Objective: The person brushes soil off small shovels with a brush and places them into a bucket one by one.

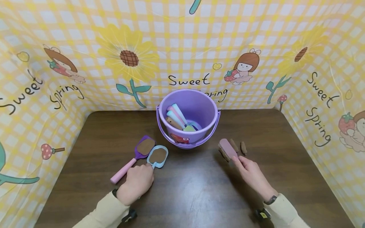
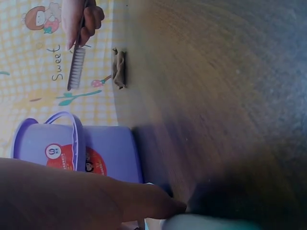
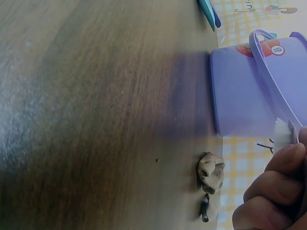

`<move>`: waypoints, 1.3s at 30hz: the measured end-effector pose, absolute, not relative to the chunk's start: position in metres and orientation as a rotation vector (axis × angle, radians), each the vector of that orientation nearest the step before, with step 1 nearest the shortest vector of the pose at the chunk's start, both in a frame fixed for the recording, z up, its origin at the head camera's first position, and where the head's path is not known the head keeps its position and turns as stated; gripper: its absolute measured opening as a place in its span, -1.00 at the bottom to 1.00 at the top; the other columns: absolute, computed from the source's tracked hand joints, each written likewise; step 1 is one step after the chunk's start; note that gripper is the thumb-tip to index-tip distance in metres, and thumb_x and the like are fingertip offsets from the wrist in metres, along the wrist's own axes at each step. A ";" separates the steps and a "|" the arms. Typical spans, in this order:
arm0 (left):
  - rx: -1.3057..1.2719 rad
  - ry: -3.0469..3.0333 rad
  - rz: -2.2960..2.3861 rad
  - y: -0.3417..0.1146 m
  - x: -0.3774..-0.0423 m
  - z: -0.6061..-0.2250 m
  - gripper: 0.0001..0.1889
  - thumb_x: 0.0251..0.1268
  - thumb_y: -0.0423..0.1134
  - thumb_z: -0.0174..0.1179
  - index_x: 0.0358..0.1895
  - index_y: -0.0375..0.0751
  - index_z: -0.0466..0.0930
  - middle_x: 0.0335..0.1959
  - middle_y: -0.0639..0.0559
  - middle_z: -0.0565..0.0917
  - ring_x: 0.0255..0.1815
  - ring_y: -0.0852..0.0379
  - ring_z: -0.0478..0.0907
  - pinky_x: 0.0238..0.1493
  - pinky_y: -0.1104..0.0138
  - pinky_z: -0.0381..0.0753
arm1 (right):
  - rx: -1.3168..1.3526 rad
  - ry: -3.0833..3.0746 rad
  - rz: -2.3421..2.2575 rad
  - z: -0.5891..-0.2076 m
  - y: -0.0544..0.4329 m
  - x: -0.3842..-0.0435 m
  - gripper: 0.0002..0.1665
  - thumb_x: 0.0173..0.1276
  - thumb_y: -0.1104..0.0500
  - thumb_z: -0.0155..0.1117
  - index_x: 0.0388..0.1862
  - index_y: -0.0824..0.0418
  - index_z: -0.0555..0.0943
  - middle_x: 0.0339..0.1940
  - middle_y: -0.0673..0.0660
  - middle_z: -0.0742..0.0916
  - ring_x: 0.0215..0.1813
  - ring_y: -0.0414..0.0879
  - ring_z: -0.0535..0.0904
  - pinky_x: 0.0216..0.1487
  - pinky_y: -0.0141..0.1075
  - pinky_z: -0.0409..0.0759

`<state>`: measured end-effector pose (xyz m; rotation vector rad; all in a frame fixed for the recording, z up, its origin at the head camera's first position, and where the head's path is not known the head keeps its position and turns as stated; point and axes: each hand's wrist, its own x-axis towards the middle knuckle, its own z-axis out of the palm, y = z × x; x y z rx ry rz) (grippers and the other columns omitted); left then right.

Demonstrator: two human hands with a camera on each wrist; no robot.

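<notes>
My left hand [image 1: 137, 180] grips the handle of a light blue toy shovel [image 1: 164, 160], whose head lies low over the table with brown inside its rim. Right beside it rests a purple toy shovel [image 1: 138, 154] with a pink handle, also brown inside. In the left wrist view, the thumb lies along a pale teal handle [image 2: 206, 223]. My right hand [image 1: 253, 174] holds a pink brush [image 1: 228, 148], its pale bristles [image 2: 76, 72] showing in the left wrist view. Brown crumpled pieces [image 1: 243, 148] lie on the table near the brush.
A purple bucket [image 1: 189, 139] stands at the back middle, its handle hanging down in front. Inside are several pastel-handled tools [image 1: 177, 114] and a brown piece. Behind the dark wooden table [image 1: 182, 190] hangs a yellow checked cloth [image 1: 182, 44], which also covers both sides.
</notes>
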<state>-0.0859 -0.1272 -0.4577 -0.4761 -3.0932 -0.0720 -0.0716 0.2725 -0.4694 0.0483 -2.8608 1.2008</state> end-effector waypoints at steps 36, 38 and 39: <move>-0.893 -3.080 -0.670 -0.070 -0.074 -0.443 -0.76 0.37 -0.27 0.27 -0.32 -0.21 0.37 -0.62 0.04 0.38 -0.67 0.06 0.36 -0.68 0.17 0.31 | 0.158 -2.916 1.089 -0.473 0.266 -0.069 -0.55 0.63 0.03 0.19 -0.53 0.05 0.37 -0.64 -0.15 0.30 -0.61 -0.28 0.22 -0.52 -0.37 0.23; -0.941 -3.072 -0.737 -0.065 -0.076 -0.441 -0.78 0.36 -0.28 0.26 -0.31 -0.21 0.37 -0.61 0.06 0.37 -0.66 0.12 0.32 -0.67 0.23 0.30 | 0.165 -2.916 1.077 -0.472 0.266 -0.069 -0.55 0.63 0.04 0.19 -0.54 0.05 0.37 -0.64 -0.16 0.30 -0.61 -0.28 0.22 -0.52 -0.37 0.24; -0.959 -3.067 -0.769 -0.062 -0.078 -0.441 -0.79 0.36 -0.29 0.26 -0.31 -0.21 0.37 -0.60 0.07 0.37 -0.65 0.14 0.31 -0.66 0.25 0.30 | 0.171 -2.916 1.073 -0.472 0.265 -0.069 -0.55 0.63 0.03 0.19 -0.54 0.05 0.37 -0.64 -0.16 0.30 -0.61 -0.28 0.22 -0.52 -0.37 0.24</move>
